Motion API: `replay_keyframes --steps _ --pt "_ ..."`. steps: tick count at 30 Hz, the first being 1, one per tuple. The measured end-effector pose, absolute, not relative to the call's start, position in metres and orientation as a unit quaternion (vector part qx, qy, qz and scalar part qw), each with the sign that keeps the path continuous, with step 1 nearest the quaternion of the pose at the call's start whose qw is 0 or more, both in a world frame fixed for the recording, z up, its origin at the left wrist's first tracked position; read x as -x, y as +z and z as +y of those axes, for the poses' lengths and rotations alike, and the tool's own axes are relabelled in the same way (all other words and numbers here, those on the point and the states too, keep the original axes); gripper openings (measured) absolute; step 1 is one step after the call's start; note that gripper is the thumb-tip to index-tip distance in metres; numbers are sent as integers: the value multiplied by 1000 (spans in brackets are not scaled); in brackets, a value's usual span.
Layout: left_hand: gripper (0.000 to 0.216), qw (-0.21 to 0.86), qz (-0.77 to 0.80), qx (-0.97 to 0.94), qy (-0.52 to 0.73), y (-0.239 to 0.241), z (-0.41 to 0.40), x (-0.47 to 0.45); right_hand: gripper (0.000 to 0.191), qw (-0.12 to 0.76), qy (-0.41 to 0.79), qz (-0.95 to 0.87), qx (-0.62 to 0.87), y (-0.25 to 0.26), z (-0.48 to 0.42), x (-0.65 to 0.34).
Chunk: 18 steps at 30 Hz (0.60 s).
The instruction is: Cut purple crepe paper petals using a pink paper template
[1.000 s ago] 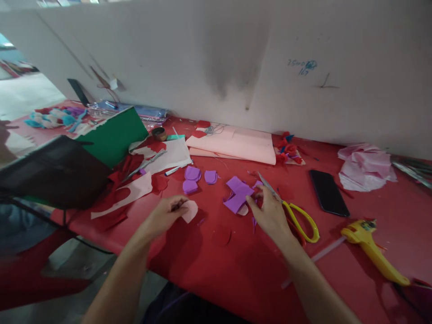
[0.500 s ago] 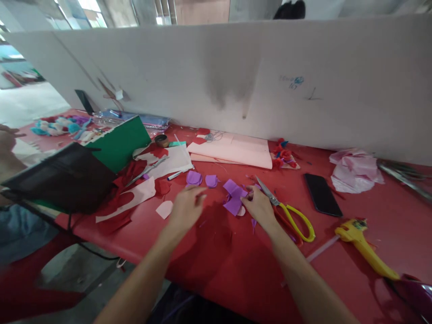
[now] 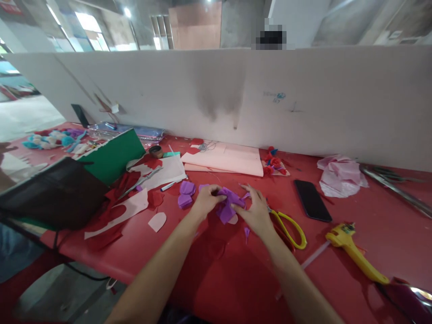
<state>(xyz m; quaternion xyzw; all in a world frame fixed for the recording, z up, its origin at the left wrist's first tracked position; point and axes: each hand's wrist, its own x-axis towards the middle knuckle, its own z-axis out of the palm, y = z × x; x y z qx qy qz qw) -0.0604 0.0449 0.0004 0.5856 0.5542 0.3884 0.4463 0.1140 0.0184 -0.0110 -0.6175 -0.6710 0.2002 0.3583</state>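
Note:
Several flat purple cut-outs (image 3: 227, 212), like felt or paper, lie bunched between my hands over the red table. My left hand (image 3: 206, 201) pinches their upper left edge between thumb and fingers. From the other side my right hand (image 3: 257, 212) grips them, its thumb on the purple and its fingers curled around the far edge. A pale pink piece (image 3: 233, 219) peeks out underneath. Left of my left hand sit stacked rounded purple petals (image 3: 186, 188). Scissors with yellow and red handles (image 3: 293, 230) lie beside my right hand, their blades mostly hidden behind it.
A black phone (image 3: 313, 200) and a yellow glue gun (image 3: 357, 254) lie on the right. Folded pink sheets (image 3: 224, 159) are at the back, before a white partition (image 3: 151, 90). Red scraps (image 3: 108, 225) and a black bag (image 3: 54, 193) occupy the left, near another person's arm.
My left hand has moved right from above the table and taken hold of the purple cut-outs. My right hand stays at them. The camera view has tilted up a little.

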Motion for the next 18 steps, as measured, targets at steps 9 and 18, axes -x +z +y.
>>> replay_keyframes --steps 9,18 --pt "14 613 386 -463 510 22 13 44 17 505 409 -573 499 16 -10 -109" --pt "15 404 539 -500 545 16 -5 95 24 663 456 -280 524 7 -1 -134"
